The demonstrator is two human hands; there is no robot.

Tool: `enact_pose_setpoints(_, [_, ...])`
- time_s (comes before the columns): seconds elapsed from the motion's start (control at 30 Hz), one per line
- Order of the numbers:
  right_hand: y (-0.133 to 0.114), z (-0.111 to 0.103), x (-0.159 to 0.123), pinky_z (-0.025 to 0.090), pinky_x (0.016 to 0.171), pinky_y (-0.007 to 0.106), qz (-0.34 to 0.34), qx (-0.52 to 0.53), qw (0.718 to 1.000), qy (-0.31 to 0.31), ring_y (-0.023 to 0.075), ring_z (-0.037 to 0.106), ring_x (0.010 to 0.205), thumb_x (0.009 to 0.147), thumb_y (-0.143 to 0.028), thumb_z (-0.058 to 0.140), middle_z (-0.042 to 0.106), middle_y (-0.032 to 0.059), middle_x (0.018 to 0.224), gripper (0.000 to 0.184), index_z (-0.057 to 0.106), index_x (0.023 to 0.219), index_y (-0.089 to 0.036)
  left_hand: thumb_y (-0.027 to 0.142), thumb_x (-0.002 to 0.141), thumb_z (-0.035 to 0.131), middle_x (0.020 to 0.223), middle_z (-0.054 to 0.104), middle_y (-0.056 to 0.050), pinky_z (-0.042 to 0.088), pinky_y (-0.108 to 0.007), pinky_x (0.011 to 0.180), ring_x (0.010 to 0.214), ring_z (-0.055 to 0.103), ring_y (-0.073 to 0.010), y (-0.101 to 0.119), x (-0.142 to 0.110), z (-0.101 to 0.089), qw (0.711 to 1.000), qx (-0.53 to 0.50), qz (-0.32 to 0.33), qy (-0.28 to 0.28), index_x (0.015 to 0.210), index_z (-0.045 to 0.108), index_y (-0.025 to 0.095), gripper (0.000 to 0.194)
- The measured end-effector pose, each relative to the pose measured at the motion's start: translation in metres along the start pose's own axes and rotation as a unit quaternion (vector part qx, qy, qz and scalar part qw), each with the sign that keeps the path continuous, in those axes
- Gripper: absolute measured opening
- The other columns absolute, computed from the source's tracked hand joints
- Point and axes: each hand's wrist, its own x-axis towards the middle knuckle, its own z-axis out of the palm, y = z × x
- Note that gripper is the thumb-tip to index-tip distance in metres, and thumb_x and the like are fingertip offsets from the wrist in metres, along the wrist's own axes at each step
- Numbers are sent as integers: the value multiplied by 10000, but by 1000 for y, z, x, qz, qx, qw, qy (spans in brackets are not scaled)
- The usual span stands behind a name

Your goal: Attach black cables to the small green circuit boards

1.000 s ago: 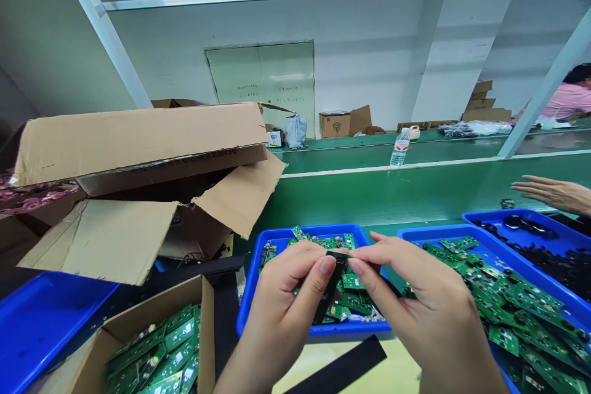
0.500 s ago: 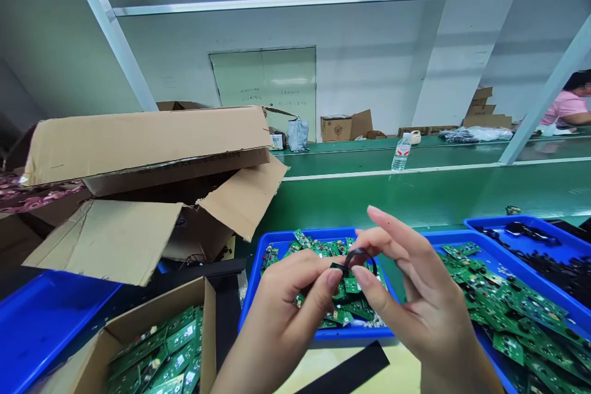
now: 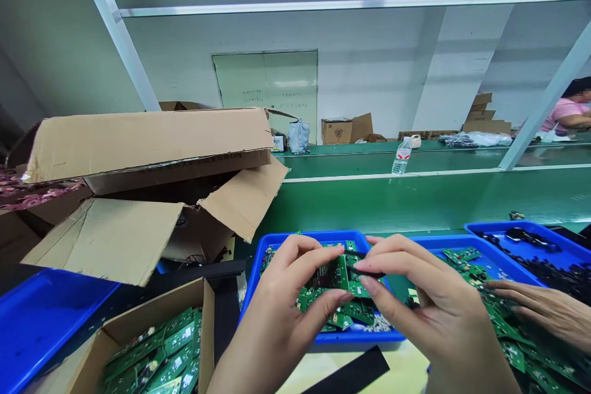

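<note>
A thin black band-like piece point(image 3: 372, 273) is between the thumb and fingers of my right hand point(image 3: 429, 295), above a blue tray of circuit boards. My left hand point(image 3: 295, 289) faces it, thumb and forefinger apart, with a forefinger tip at the near end of the black piece. Whether that fingertip grips the piece is hard to make out. Under both hands lie green circuit boards point(image 3: 341, 319) in the blue tray point(image 3: 318, 338). Below the tray a flat black strip point(image 3: 353, 372) rests on the pale work surface.
At right another person's hand point(image 3: 545, 314) reaches over a second tray of boards point(image 3: 512, 351). Beyond it stands a blue tray point(image 3: 484, 228) of black parts. At left are a carton of boards point(image 3: 210, 326), a large open carton point(image 3: 152, 141) and a blue tray point(image 3: 46, 314).
My left thumb and forefinger have parted from their pinch. The black piece, curved in a loop before, now looks flatter. Another person's hand has come in at the right.
</note>
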Motion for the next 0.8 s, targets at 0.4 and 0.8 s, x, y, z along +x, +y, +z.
enact_pose_setpoints(0.4, [4, -3, -4, 506, 928, 355, -117, -84, 989, -31, 134, 579, 887, 804, -14, 555, 562, 39, 909, 256, 585, 997, -180, 199, 811, 682, 899, 570, -18, 486, -152, 724, 806, 575, -84, 1, 7, 3, 989, 60, 90, 98, 1066, 640, 176, 259])
enact_pose_setpoints(0.8, [0, -22, -3, 415, 1061, 362, -71, -31, 994, -81, 136, 624, 937, 817, -118, 577, 634, 19, 965, 240, 569, 1033, -221, 86, 820, 642, 988, 557, -51, 518, -199, 761, 880, 574, -113, -5, 7, 1, 973, 114, 118, 164, 1112, 612, 176, 308])
